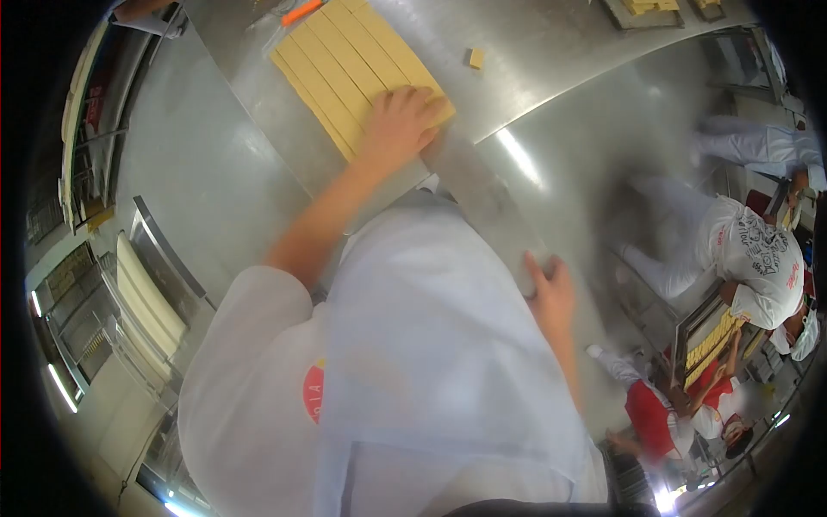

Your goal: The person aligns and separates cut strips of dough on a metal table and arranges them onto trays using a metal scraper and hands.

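Bench (pixel 551 60) of smooth grey metal carries a broad, flat yellow slab (pixel 340 65), doughy-looking and even in colour. Straight cuts divide it lengthwise into long, parallel strips, most lying tight together with thin dark lines between them; its surface looks matte.

Near the slab's lower right corner begins a long greyish blade-like strip (pixel 478 194), blurred, slanting down to the right hand (pixel 551 289). Thumb and forefinger of that hand stand at its far end; whether its grip is clamped on the strip, I cannot tell.

Left hand (pixel 401 125) lies palm down on the slab's lower right part, grip apart, fingers slightly spread.

Orange object (pixel 301 12) sits beside the slab's top edge; one small yellow block (pixel 476 58) lies apart to its right.
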### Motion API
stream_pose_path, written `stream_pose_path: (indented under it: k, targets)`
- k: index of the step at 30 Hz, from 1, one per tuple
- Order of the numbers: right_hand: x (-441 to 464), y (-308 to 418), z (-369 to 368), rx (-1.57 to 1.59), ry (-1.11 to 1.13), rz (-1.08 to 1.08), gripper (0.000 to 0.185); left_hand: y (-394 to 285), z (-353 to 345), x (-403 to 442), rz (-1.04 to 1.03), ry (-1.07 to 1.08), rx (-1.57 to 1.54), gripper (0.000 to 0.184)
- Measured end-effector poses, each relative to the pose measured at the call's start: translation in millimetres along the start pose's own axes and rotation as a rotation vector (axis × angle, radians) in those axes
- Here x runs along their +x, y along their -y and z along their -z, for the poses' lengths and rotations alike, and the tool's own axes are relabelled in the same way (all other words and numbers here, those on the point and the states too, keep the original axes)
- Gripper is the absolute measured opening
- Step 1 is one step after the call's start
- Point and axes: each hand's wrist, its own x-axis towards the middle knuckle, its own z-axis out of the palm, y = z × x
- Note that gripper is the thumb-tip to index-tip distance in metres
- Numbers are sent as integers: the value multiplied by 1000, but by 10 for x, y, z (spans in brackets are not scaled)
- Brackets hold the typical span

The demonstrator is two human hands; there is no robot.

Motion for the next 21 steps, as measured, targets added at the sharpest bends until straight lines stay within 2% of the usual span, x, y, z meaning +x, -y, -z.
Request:
stream_pose_path:
  k: [6,9,12,21]
  targets:
    - [2,-47,121,-10,101,-8,94,5,-24,57,-42,0,66,52]
    - [49,28,131,-1,132,-31,95,-12,-89,172,-159,-80,-22,42]
    - [39,28,119,20,153,-45,96,65,-230,229,-170,-55,3,36]
    - [148,91,27,35,151,-27,94,197,-302,311,-224,-12,-129,33]
